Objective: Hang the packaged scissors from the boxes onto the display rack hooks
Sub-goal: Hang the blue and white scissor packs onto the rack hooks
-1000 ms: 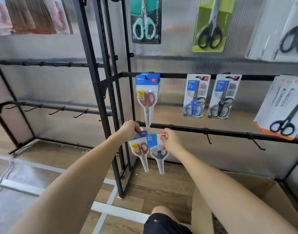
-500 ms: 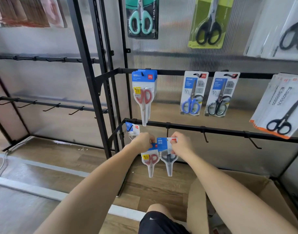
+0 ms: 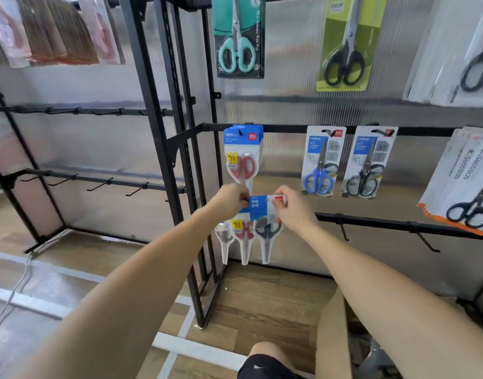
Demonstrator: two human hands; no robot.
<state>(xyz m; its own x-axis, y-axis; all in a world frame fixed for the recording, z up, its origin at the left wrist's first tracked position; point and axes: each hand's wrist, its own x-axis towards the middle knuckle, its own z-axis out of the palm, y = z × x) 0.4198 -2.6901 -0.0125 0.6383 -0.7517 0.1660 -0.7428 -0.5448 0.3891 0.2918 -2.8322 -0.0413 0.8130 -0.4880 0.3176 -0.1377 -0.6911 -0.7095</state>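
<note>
both hands (image 3: 230,199) (image 3: 291,207) pinch scissor packs (image 3: 265,214), their grip hiding the lower rail's hook.

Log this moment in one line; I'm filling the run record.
stage: hanging | left hand: pinches red-handled pack | right hand: pinches grey-handled pack | place: lower rail

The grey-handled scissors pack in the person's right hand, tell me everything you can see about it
The grey-handled scissors pack is a clear plastic pouch under a blue and white card header bearing a red logo. The dark grey handles sit high and the pouch tapers to a point below. It hangs roughly upright at the lower rail's left end. The right hand pinches its header's right edge; the left hand holds the header area on the left. It overlaps a red-handled pack beside it.
</note>
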